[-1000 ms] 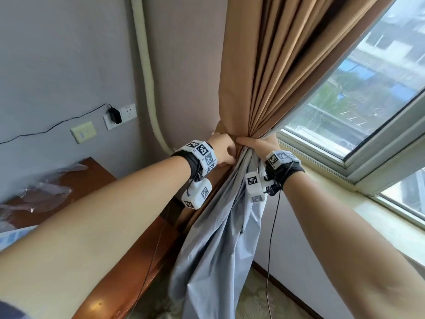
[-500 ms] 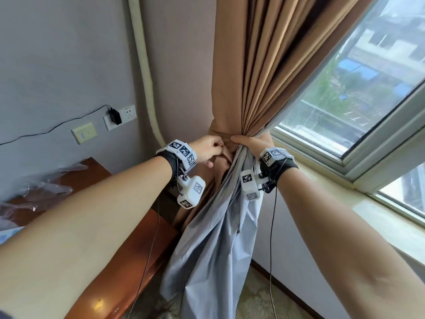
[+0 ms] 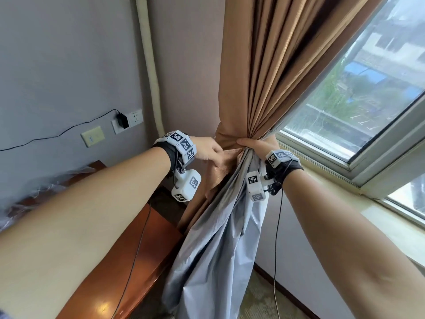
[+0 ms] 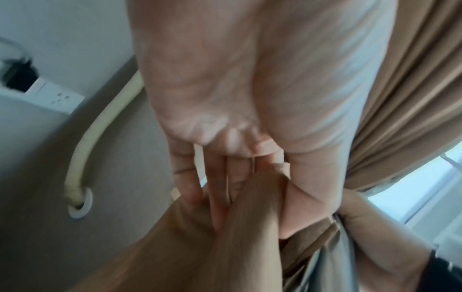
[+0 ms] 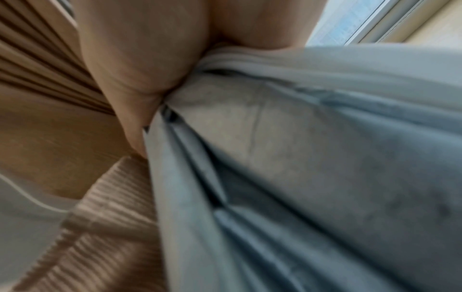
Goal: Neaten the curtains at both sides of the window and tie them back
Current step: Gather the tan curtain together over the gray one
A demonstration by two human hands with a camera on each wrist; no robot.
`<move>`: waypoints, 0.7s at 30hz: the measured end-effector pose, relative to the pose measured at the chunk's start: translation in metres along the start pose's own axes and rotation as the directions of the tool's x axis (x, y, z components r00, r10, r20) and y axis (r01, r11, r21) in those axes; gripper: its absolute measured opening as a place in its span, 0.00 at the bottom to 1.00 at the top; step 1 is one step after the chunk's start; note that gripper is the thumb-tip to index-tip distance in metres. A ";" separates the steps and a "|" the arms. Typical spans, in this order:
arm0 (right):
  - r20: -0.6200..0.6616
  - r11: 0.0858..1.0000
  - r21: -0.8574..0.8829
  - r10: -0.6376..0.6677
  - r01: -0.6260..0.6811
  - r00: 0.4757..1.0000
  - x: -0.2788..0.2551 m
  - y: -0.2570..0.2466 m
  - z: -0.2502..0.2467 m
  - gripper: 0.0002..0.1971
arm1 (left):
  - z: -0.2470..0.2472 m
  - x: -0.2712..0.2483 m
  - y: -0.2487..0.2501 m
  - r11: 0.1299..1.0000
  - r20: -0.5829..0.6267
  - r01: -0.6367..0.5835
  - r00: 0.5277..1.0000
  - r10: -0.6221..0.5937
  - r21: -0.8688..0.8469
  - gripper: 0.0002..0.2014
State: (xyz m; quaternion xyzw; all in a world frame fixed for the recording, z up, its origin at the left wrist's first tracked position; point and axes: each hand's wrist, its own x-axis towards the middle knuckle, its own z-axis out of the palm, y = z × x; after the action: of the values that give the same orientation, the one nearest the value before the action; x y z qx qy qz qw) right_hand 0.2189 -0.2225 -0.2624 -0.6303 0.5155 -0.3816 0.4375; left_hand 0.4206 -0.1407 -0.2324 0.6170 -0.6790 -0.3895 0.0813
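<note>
A tan curtain (image 3: 257, 72) with a pale grey lining (image 3: 220, 245) hangs left of the window (image 3: 358, 93), gathered into a bunch at mid height. My right hand (image 3: 255, 145) grips the bunch from the window side, thumb across the front; its wrist view shows the thumb (image 5: 140, 83) pressed into the grey lining (image 5: 312, 168). My left hand (image 3: 210, 151) is on the wall side of the bunch, and in its wrist view the thumb (image 4: 307, 207) and fingers (image 4: 220, 197) pinch a tan strip of fabric (image 4: 240, 227) below the gather.
A wooden desk (image 3: 147, 240) stands low on the left, with clear plastic on it. On the wall sit a socket with a black plug (image 3: 123, 120), a switch (image 3: 92, 136) and a cream pipe (image 3: 149, 65). The window sill (image 3: 358, 203) runs to the right.
My left hand has let go of the bunch's top and shifted left and down onto the tan strip. My right hand keeps its grip on the gathered curtain.
</note>
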 end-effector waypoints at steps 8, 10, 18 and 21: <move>0.008 1.000 -0.020 0.015 -0.015 1.000 0.005 0.000 -0.004 0.33 | -0.021 -0.004 -0.018 0.939 0.013 0.084 0.996 -0.093 0.334 0.13; 0.022 1.000 -0.012 0.024 -0.023 0.999 0.003 -0.002 -0.004 0.29 | -0.026 -0.002 -0.019 0.883 -0.178 0.151 0.981 -0.078 0.445 0.15; 0.088 1.000 -0.003 0.030 -0.030 0.996 -0.009 -0.010 -0.011 0.21 | -0.038 0.013 -0.018 0.788 -0.601 0.316 0.794 0.084 0.528 0.08; 0.128 0.999 0.000 0.052 -0.053 0.990 -0.011 -0.005 -0.015 0.31 | -0.044 0.025 -0.024 0.884 -0.679 0.257 0.729 0.089 0.392 0.10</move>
State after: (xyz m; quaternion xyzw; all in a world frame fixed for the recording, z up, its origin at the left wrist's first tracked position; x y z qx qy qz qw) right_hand 0.2044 -0.2135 -0.2527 -0.6388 0.5022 -0.3298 0.4806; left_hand 0.4596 -0.1805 -0.2268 0.7479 -0.6443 0.0320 0.1567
